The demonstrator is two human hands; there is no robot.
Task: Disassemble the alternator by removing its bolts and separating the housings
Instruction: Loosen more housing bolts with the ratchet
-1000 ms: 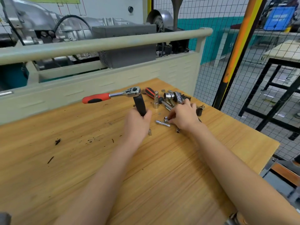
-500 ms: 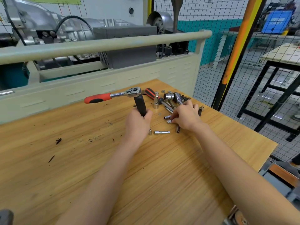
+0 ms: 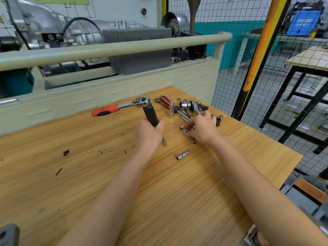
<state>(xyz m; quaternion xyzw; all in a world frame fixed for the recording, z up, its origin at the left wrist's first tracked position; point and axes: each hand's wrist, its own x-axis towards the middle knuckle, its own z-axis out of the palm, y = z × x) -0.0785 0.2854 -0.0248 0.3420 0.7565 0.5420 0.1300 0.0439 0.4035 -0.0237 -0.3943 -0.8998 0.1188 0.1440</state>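
Note:
My left hand [image 3: 148, 134] grips a black tool handle [image 3: 150, 114] that stands tilted, with a metal tip [image 3: 164, 143] showing below the fist. The handle's top end meets the head of a red-handled ratchet [image 3: 140, 101]; whether the two are joined I cannot tell. My right hand [image 3: 204, 129] is curled over a scatter of small sockets, its fingertips pinching a small socket [image 3: 182, 127]. One loose socket [image 3: 183, 154] lies nearer to me on the wooden bench [image 3: 124, 201]. No alternator shows in this view.
At the bench's far right lie a red-and-black screwdriver [image 3: 166, 102], an upright bit socket [image 3: 171, 110], a chrome socket [image 3: 184, 104] and other metal parts. A beige rail [image 3: 113, 48] and machinery stand behind. A wire fence [image 3: 230, 41] runs on the right. Dark chips [image 3: 65, 152] dot the left side.
The loose socket has rolled away from my right hand and toward me. My right hand shifted slightly over the small sockets. My left hand keeps its grip on the black handle.

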